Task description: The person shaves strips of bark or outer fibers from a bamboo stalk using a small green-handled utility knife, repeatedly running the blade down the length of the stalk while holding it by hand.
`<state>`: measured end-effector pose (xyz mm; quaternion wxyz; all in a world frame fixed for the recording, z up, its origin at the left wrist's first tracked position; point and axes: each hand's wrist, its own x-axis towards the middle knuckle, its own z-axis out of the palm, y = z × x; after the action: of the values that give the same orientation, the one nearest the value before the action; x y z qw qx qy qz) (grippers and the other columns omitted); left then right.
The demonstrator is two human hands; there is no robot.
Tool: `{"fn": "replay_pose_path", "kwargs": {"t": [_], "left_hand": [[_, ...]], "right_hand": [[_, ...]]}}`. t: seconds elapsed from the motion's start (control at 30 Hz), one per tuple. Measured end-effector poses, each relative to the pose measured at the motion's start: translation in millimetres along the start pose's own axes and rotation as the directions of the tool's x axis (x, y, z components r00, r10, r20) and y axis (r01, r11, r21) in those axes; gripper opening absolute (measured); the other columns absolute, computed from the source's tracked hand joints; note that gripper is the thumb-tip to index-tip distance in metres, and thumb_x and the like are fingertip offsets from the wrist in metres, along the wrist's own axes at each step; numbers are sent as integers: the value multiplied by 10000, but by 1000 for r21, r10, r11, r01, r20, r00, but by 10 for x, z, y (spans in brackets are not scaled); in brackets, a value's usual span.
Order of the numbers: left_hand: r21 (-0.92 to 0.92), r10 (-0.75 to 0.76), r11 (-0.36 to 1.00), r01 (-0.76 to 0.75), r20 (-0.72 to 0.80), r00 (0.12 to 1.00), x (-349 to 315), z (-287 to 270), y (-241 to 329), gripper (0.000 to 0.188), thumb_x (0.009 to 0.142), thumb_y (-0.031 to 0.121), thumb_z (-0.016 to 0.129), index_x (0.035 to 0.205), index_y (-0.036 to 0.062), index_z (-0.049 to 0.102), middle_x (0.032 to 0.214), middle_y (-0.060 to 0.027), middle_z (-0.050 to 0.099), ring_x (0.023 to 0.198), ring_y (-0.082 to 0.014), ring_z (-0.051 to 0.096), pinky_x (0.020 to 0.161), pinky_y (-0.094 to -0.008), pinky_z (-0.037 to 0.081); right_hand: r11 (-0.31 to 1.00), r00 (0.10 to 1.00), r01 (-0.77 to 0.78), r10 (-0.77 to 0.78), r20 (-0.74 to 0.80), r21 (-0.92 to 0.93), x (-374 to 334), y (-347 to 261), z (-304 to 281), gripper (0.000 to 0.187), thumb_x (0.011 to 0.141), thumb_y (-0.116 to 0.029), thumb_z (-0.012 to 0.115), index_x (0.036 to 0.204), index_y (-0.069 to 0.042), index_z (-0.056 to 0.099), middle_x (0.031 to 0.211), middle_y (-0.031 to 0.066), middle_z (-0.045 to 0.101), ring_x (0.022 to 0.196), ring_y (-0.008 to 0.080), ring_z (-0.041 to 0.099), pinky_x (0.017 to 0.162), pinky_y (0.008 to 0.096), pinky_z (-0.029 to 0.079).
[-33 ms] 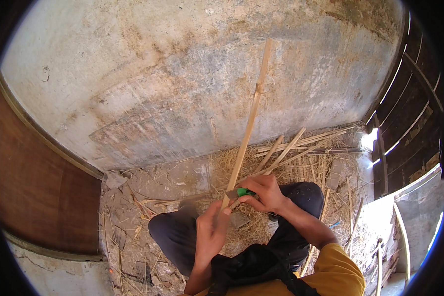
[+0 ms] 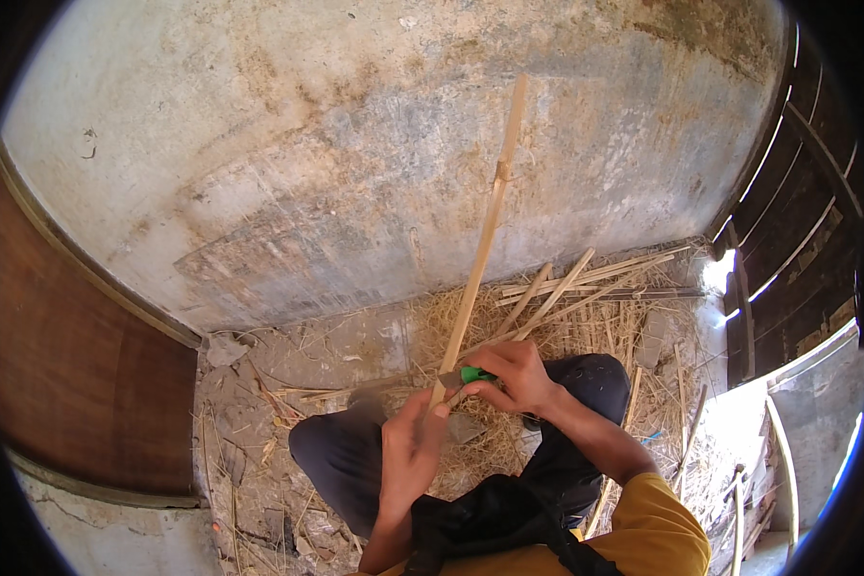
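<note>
A long, pale bamboo strip [image 2: 483,254] with a node partway up slants from my lap toward the wall. My left hand [image 2: 411,446] is closed round its lower end, thumb and fingers gripping it. In my right hand [image 2: 516,374] is a knife with a green handle [image 2: 474,373]; the fingers wrap that handle. Its short, dark blade [image 2: 450,379] lies across the strip, touching it just above my left hand. The strip's lowest end is partly hidden by my left hand.
Bamboo strips [image 2: 571,288] lie heaped by the wall on the right, over curly shavings [image 2: 437,331]. A stained plaster wall [image 2: 336,173] rises ahead. On the left stands a brown panel [image 2: 86,355]; dark slatted boards [image 2: 797,221] are at right. My bent knees [image 2: 590,384] flank the work.
</note>
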<state>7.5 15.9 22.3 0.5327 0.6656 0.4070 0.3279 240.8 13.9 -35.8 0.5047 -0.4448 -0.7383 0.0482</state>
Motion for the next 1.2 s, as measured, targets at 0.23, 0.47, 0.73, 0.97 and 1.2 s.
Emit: {"fn": "replay_pose_path", "kwargs": {"t": [0.23, 0.47, 0.73, 0.97, 1.2], "left_hand": [[-43, 19, 999, -21, -39, 999, 18, 24, 17, 221, 1110, 134, 598, 1243, 9, 724, 796, 27, 600, 719, -37, 467, 618, -250, 399], [-67, 6, 998, -8, -40, 999, 32, 15, -28, 215, 1118, 147, 582, 1169, -8, 721, 818, 14, 618, 760, -47, 489, 660, -254, 414], [-96, -17, 995, 13, -37, 999, 13, 12, -60, 229, 1129, 169, 576, 1152, -7, 721, 827, 18, 614, 775, -57, 498, 682, -262, 420], [-81, -113, 990, 115, 29, 993, -93, -76, -220, 230, 1137, 175, 573, 1169, 9, 729, 805, 53, 555, 728, -29, 445, 623, -238, 356], [-102, -88, 991, 86, -13, 996, -181, -102, -216, 226, 1131, 146, 577, 1184, -4, 738, 805, 56, 560, 715, -25, 431, 597, -243, 326]], "right_hand": [[995, 999, -16, 13, -34, -98, 37, -100, 2, 281, 889, -322, 852, 1030, -105, 743, 842, 50, 720, 660, 289, 705, 582, 398, 538], [988, 998, -34, 25, -62, -151, 62, -156, 23, 286, 871, -338, 867, 1007, -115, 751, 812, 37, 719, 635, 272, 702, 568, 388, 531], [980, 995, -33, 14, -101, -194, 75, -189, 33, 289, 866, -340, 876, 1003, -113, 761, 799, 35, 726, 621, 259, 700, 558, 376, 534], [952, 957, -216, 163, -240, -216, 67, 24, -64, 279, 876, -269, 877, 1023, -58, 768, 853, 97, 770, 680, 288, 745, 604, 383, 567], [944, 975, -176, 128, -182, -280, 110, -75, -96, 276, 886, -271, 874, 1008, -47, 769, 838, 102, 763, 643, 289, 725, 580, 374, 546]]}}
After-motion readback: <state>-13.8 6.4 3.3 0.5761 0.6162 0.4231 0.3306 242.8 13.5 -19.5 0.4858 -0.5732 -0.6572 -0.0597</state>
